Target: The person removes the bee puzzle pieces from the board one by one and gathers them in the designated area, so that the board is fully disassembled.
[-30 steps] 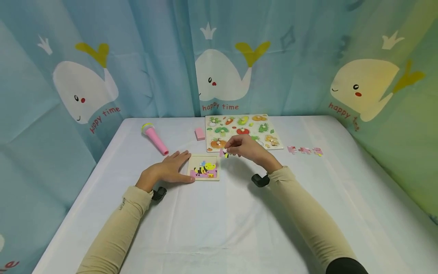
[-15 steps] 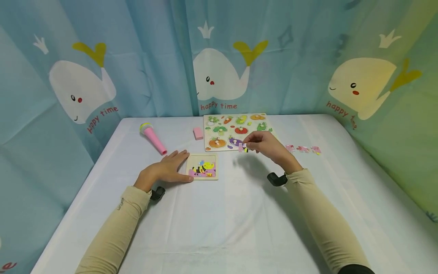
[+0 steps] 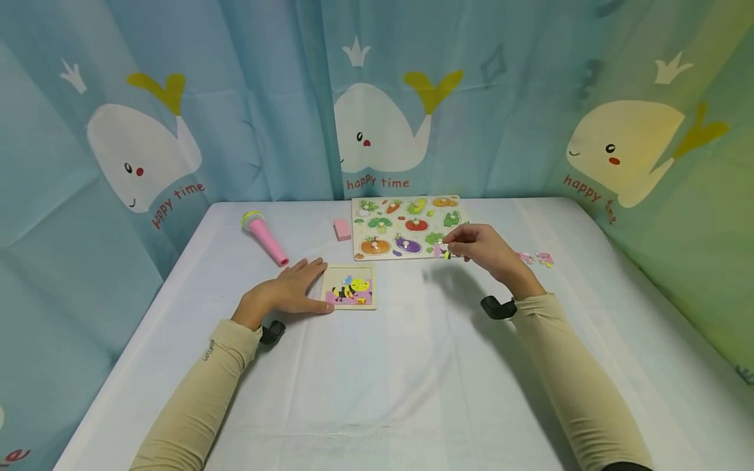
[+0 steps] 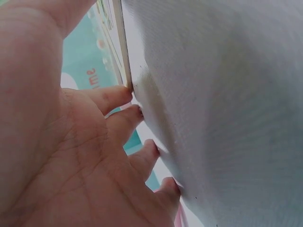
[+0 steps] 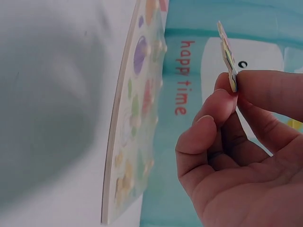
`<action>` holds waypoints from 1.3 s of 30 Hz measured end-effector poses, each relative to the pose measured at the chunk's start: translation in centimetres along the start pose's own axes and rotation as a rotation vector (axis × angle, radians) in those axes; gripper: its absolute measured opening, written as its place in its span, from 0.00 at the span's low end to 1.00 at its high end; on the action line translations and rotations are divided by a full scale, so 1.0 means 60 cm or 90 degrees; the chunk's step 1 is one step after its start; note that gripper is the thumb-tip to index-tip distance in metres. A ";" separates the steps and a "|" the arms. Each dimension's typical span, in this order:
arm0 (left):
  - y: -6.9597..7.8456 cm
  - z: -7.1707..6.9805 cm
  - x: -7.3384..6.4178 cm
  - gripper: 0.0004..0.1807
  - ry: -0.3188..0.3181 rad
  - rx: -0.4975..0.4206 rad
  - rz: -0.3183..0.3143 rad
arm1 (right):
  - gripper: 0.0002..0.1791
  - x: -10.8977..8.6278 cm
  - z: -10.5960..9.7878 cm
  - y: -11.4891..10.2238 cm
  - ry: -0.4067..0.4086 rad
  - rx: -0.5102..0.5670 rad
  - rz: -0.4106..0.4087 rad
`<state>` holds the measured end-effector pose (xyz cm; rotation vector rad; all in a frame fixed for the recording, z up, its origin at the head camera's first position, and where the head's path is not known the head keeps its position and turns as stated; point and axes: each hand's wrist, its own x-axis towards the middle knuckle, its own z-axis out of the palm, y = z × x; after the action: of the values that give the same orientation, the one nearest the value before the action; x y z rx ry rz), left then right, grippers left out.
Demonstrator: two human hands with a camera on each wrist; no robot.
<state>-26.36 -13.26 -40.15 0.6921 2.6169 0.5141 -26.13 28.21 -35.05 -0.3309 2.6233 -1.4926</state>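
In the head view my left hand (image 3: 288,289) lies with spread, straight fingers at the left side of a small wooden jigsaw tray (image 3: 347,270). Its thumb and index fingertip touch the tray's border. A bee picture on pink fills part of that tray. In the left wrist view the fingertips (image 4: 150,147) rest on the white cloth. My right hand (image 3: 493,254) pinches a thin pink, yellow and black jigsaw piece (image 3: 442,250) between thumb and fingers. Seen edge-on, the same piece (image 5: 228,59) sticks up from the pinch in the right wrist view.
Behind the right hand lies a vegetable knob-puzzle board (image 3: 400,210). Pink jigsaw pieces (image 3: 544,260) lie to the right, partly hidden by that hand. A pink toy microphone (image 3: 268,241) and a pink block (image 3: 342,229) sit at back left. A whale-print curtain (image 3: 265,131) surrounds the table.
My right hand has carried the jigsaw piece rightward, from beside the tray to in front of the vegetable board's right part. The left hand has stayed at the tray.
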 end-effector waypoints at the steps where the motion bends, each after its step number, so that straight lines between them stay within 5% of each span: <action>1: 0.001 0.000 0.000 0.58 0.000 0.000 0.000 | 0.14 -0.002 -0.004 0.002 0.001 0.002 0.003; 39: 0.000 -0.001 -0.001 0.57 0.000 -0.004 0.002 | 0.17 -0.026 -0.100 0.091 0.048 -0.089 0.131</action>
<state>-26.35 -13.30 -40.10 0.6942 2.6138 0.5227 -26.54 36.31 -36.67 -0.0146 2.7294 -1.2859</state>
